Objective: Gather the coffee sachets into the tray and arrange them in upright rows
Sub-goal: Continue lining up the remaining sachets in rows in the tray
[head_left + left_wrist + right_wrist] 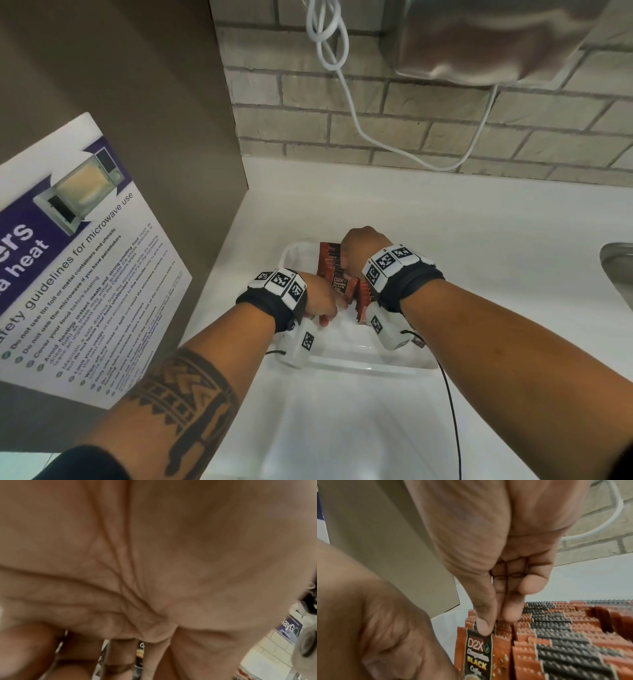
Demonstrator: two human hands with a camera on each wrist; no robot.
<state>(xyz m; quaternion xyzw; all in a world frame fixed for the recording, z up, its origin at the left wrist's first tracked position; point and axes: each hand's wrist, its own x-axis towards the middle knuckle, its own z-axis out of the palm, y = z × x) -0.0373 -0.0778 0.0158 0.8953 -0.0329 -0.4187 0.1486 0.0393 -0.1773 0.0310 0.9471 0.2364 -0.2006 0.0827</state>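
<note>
The right hand (pixel 496 574) pinches the top edge of the front sachet (pixel 476 654) against the upright rows of coffee sachets (pixel 330 262) at the tray (pixel 342 363)'s far end, while the left hand (pixel 320 296), grip unclear, steadies near the left wall; best to keep tops level and press the sachet flush.

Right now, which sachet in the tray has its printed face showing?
The front sachet of the row, pinched at its top edge by the right hand: its D2X Black Coffee label faces the camera, while the other sachets show only serrated top edges.
</note>
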